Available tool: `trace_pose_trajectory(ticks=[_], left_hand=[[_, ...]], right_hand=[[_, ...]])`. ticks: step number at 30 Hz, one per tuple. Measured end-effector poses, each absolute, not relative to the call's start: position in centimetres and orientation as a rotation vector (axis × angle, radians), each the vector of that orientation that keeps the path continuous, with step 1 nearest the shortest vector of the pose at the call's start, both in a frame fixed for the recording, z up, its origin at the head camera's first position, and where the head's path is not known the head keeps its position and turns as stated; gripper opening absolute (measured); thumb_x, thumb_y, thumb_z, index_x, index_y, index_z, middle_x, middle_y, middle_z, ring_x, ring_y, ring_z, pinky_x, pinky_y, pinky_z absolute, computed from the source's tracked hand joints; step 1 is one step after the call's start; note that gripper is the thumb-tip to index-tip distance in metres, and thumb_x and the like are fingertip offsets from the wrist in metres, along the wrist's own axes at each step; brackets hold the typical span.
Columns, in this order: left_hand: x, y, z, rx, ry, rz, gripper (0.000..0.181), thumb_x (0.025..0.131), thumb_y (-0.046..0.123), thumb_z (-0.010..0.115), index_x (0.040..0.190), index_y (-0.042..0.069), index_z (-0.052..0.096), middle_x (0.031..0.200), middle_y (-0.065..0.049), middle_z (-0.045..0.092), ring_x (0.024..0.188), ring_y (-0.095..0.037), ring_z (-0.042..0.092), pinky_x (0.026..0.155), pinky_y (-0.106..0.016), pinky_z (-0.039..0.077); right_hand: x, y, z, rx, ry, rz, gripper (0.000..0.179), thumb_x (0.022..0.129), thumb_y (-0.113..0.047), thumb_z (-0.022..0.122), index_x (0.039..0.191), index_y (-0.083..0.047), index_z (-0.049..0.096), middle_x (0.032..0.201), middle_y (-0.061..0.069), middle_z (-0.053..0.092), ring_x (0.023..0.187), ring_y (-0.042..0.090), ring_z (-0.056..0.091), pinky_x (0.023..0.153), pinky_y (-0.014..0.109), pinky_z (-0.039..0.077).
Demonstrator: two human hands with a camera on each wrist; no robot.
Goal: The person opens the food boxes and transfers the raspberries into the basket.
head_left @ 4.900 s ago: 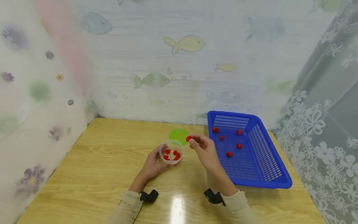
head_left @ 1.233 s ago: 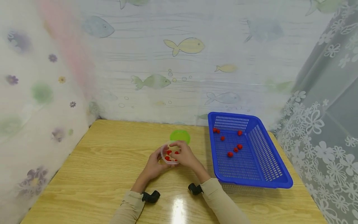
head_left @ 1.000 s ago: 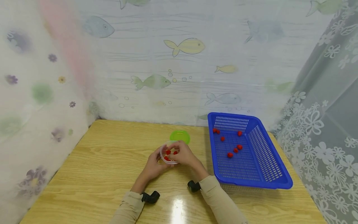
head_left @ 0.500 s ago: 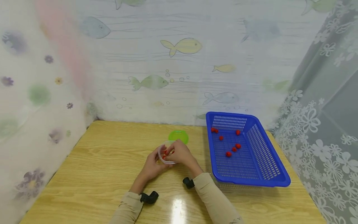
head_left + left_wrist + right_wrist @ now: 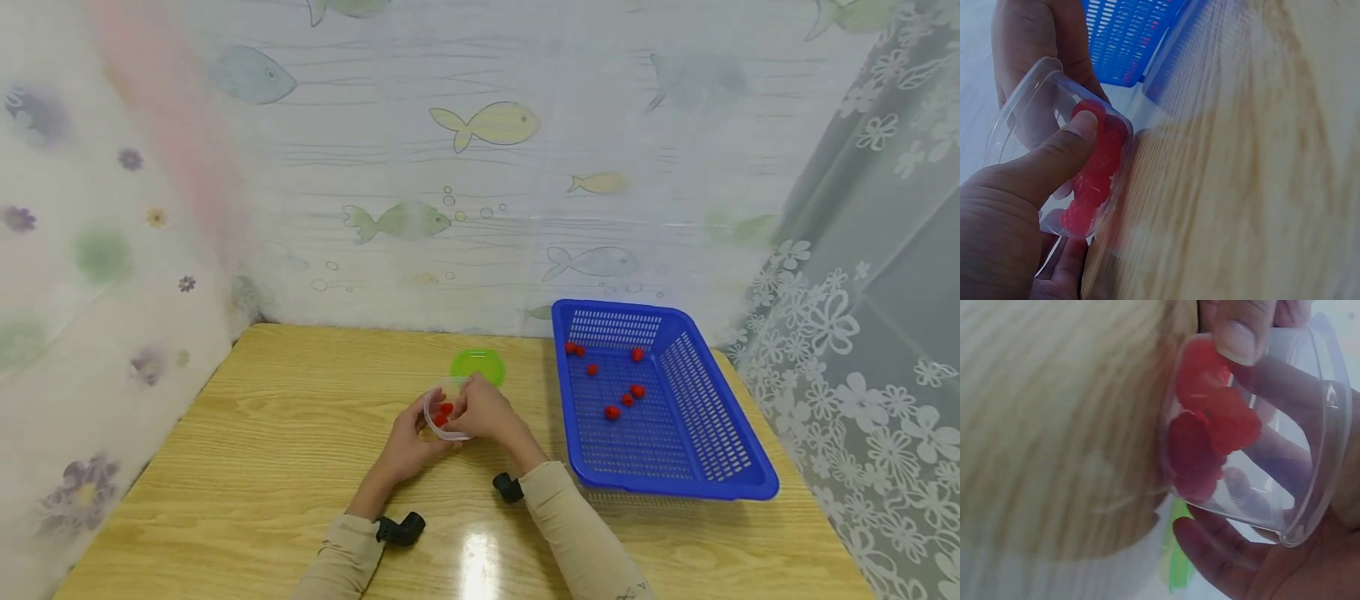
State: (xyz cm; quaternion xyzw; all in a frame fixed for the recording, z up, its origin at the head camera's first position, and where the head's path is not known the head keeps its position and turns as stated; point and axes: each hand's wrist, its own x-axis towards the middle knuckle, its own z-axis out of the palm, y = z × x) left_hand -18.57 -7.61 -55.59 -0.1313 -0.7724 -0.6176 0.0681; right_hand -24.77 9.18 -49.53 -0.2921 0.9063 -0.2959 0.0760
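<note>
My left hand (image 5: 411,442) grips a clear plastic cup (image 5: 431,414) round its side, low over the table, its mouth tipped toward me. Several red raspberries (image 5: 1094,169) are clustered along the bottom in the left wrist view, where my left thumb lies against the outer wall. From the right, my right hand (image 5: 491,412) reaches in over the rim, fingers and thumb bent among the raspberries (image 5: 1197,431). Whether they pinch one is hidden by the hand and the blurred wall. Just behind the cup lies a green lid (image 5: 480,364).
A blue perforated basket (image 5: 675,467) stands on the right of the wooden table (image 5: 300,400), with several loose raspberries (image 5: 612,412) on its floor. Patterned curtains hang behind and on both sides.
Seconds ago my right hand held a raspberry in the air beside the cup; since then it has moved left into the cup. Lately only its fingers shift slightly there. My left hand keeps its hold.
</note>
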Motion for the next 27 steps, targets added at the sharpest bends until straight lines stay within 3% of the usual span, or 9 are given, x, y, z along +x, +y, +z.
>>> trace_pose_trajectory(ticks=[6,11,18,23,27], left_hand=[[-17.6,-7.1,-53.5,-0.384,-2.329,-1.856,0.088,0.077,-0.009,0.083,0.151,-0.013,0.035,0.147,-0.035,0.046,0.135,-0.049,0.048,0.113,-0.059,0.036],[-18.0,-7.3,-54.6,-0.384,-2.333,-1.818,0.09,0.075,-0.01,0.084,0.151,-0.01,0.037,0.146,-0.033,0.048,0.134,-0.048,0.049,0.113,-0.058,0.037],[-18.9,-7.8,-56.5,-0.405,-2.34,-1.824,0.092,0.076,0.001,0.088,0.154,0.0,0.04,0.149,-0.024,0.049,0.136,-0.039,0.051,0.114,-0.053,0.039],[-18.8,-7.8,-56.2,-0.423,-2.351,-1.805,0.092,0.077,0.001,0.087,0.154,-0.003,0.038,0.149,-0.026,0.049,0.136,-0.041,0.05,0.115,-0.054,0.038],[-18.8,-7.8,-56.1,-0.408,-2.367,-1.806,0.091,0.078,0.0,0.087,0.154,-0.003,0.037,0.15,-0.026,0.048,0.137,-0.041,0.05,0.115,-0.053,0.038]], right_hand=[[-25.2,9.6,-49.3,-0.956,2.626,-0.879,0.016,0.081,-0.016,0.087,0.068,-0.01,0.079,0.095,0.004,0.061,0.091,0.015,0.052,0.071,0.026,0.049],[-25.5,9.6,-49.0,-1.015,2.603,-0.82,0.013,0.082,-0.014,0.085,0.071,-0.009,0.08,0.086,0.002,0.066,0.098,0.016,0.052,0.082,0.027,0.048],[-25.2,9.5,-48.6,-1.062,2.638,-0.767,0.014,0.08,-0.007,0.081,0.066,-0.009,0.079,0.075,0.003,0.067,0.091,0.018,0.053,0.071,0.025,0.046],[-25.2,9.6,-49.3,-1.0,2.63,-0.862,0.014,0.081,-0.01,0.078,0.067,-0.011,0.076,0.09,0.005,0.062,0.091,0.016,0.051,0.069,0.026,0.046],[-25.3,9.5,-49.4,-0.99,2.643,-0.847,0.012,0.083,-0.014,0.081,0.071,-0.012,0.079,0.092,0.004,0.061,0.091,0.015,0.049,0.066,0.025,0.046]])
